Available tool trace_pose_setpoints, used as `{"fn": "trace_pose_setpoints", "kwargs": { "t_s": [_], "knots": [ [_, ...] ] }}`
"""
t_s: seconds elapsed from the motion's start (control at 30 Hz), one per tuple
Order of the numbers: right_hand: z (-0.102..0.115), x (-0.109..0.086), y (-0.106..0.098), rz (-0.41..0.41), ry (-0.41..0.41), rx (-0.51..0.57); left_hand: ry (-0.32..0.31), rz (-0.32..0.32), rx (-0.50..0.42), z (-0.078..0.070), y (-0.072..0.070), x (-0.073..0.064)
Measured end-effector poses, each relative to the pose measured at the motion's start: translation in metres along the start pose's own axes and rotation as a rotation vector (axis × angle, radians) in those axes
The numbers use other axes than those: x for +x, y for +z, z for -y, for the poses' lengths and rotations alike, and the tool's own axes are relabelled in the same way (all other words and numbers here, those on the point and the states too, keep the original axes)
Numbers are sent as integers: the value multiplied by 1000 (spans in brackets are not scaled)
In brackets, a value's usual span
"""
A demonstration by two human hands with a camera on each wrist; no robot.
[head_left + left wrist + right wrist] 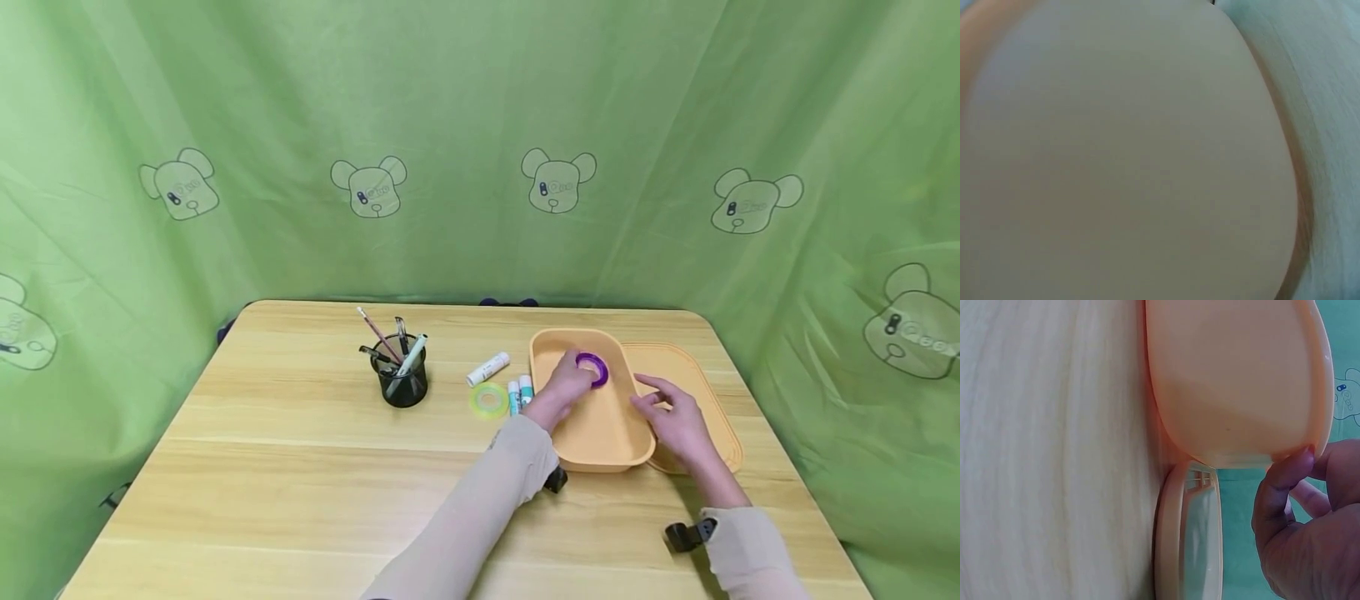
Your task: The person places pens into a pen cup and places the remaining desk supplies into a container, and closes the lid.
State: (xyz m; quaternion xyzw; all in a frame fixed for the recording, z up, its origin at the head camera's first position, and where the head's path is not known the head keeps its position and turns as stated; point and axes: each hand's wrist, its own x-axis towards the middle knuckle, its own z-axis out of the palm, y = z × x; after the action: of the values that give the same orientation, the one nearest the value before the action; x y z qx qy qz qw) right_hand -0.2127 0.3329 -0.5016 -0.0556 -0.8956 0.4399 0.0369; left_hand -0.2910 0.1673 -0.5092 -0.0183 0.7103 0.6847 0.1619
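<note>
In the head view, my left hand (pixel 561 392) reaches over the near-left side of an orange plastic box (pixel 600 437) and holds a purple roll of tape (pixel 603 372) inside it. Thumb and fingers of my right hand (pixel 677 423) pinch the box's right rim; the right wrist view shows this hand (pixel 1313 531) at the rim's corner. Under and beside the box lies its orange lid (pixel 712 417). A dim, blurred pale surface (pixel 1141 150) fills most of the left wrist view, and the left fingers cannot be seen there.
Left of the box lie a yellow-green tape roll (pixel 490 401), a white glue stick (pixel 488 369) and two smaller glue sticks (pixel 526 388). Farther left stands a black mesh pen cup (pixel 405 389) with several pens and a pencil. A green curtain (pixel 465 250) hangs behind the wooden table (pixel 300 475).
</note>
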Motion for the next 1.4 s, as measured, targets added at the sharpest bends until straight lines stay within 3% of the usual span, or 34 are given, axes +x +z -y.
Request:
{"fn": "trace_pose_setpoints", "kwargs": {
  "t_s": [0.47, 0.73, 0.93, 1.07, 1.2, 1.4],
  "knots": [
    [-1, 1, 3, 10, 1, -4, 27, -24, 16, -1, -5, -1],
    [-1, 1, 3, 15, 9, -9, 77, 38, 25, -8, -15, -6],
    [1, 0, 1, 14, 11, -8, 124, 121, -22, -19, -39, -12],
    [2, 0, 1, 14, 12, -4, 168, 134, -7, -23, -61, -14],
    [2, -1, 1, 14, 19, 2, 210, 110, -8, -20, -87, -12],
    [2, -1, 0, 13, 23, 8, 226, 16, 9, -11, -122, -6]
  ]
}}
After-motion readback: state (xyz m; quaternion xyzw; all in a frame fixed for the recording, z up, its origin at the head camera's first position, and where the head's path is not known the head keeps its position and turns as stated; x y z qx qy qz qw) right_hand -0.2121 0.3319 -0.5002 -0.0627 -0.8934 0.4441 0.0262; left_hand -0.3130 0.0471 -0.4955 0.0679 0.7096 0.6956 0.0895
